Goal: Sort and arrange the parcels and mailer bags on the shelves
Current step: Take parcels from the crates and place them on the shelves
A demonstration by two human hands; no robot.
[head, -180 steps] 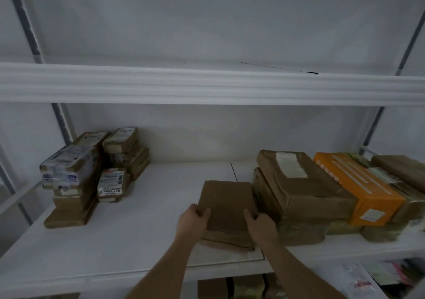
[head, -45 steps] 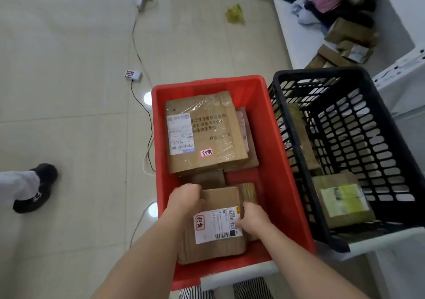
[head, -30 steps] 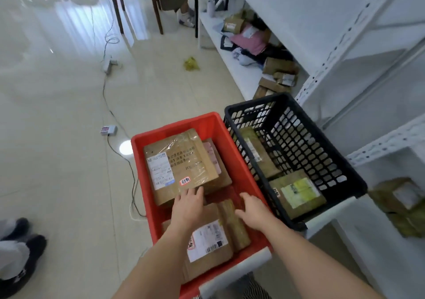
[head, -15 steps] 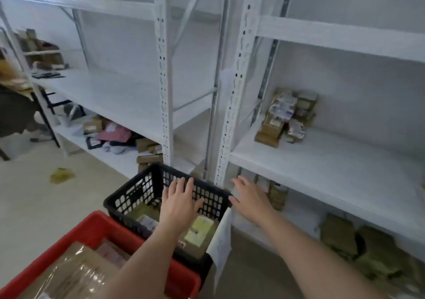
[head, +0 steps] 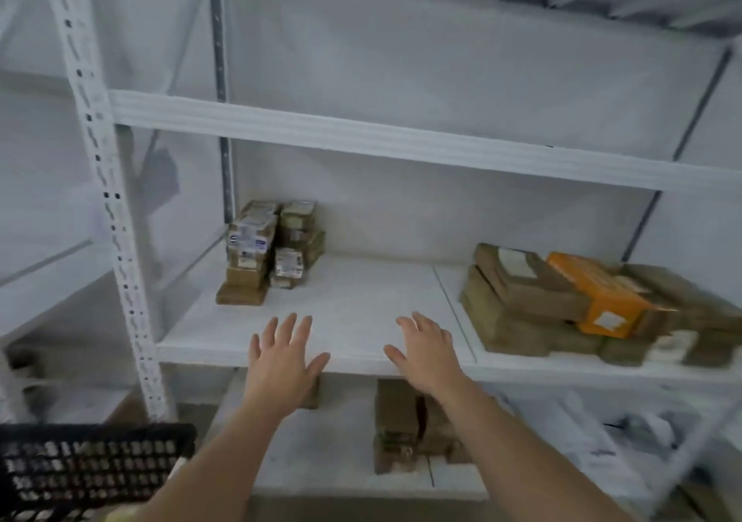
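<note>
White metal shelving (head: 381, 142) fills the head view, its perforated upright (head: 105, 184) standing at the left and a pale wall behind. On the middle shelf (head: 353, 304), a small stack of labelled brown parcels (head: 267, 250) sits at the far left corner, and a larger pile of brown parcels (head: 522, 304) lies at the right, with an orange box (head: 598, 294) resting tilted on top of it. On the lower shelf (head: 333, 457) more brown parcels (head: 405, 425) stand near the middle, and pale mailer bags (head: 582, 433) lie blurred to the right. The left hand (head: 283, 361) and the right hand (head: 429, 351) are both raised in front of the middle shelf's near edge, palms down, fingers straight and spread apart, holding nothing. The corner of a black plastic basket (head: 88, 469) shows at the near left.
</note>
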